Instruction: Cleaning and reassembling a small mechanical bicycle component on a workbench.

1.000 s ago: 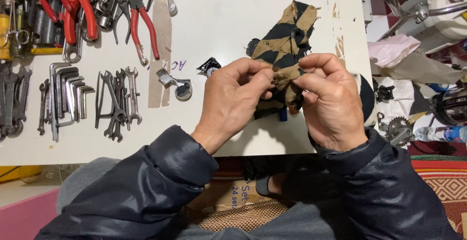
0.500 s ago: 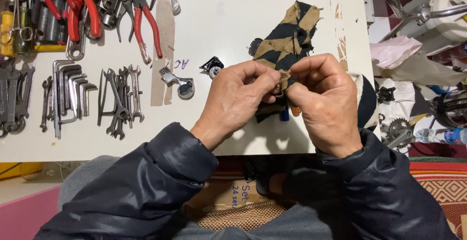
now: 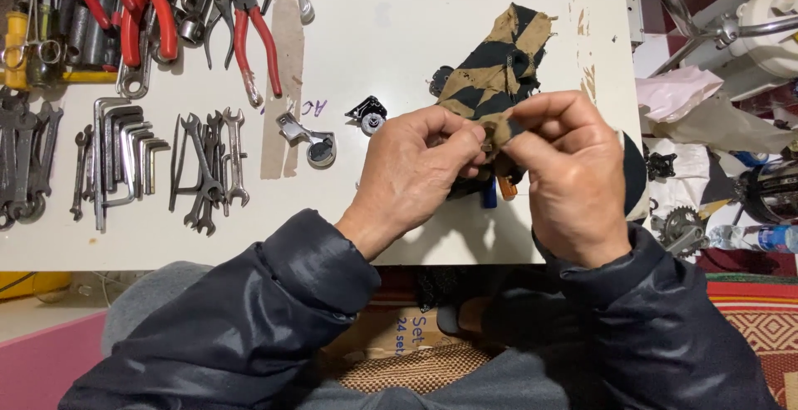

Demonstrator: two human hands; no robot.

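My left hand [image 3: 416, 169] and my right hand [image 3: 565, 173] meet over the right part of a white table [image 3: 399, 28]. Both pinch the near end of a tan and black patterned rag [image 3: 490, 78] between thumb and fingers. A small metal part seems wrapped in the cloth at the fingertips, mostly hidden. The rest of the rag trails away across the table behind my hands. Something blue and orange [image 3: 497, 190] pokes out just under my fingers.
Red-handled pliers [image 3: 249, 36] and other tools lie at the far left. Rows of hex keys [image 3: 125, 161] and small wrenches [image 3: 208, 169] sit left of centre. A metal bracket [image 3: 309, 140] and a small black part [image 3: 368, 113] lie near my left hand. A sprocket [image 3: 682, 227] lies off the right edge.
My hands have drawn closer together and shifted slightly, fingertips now pinching the rag's end tightly. The rag's far end stays where it was.
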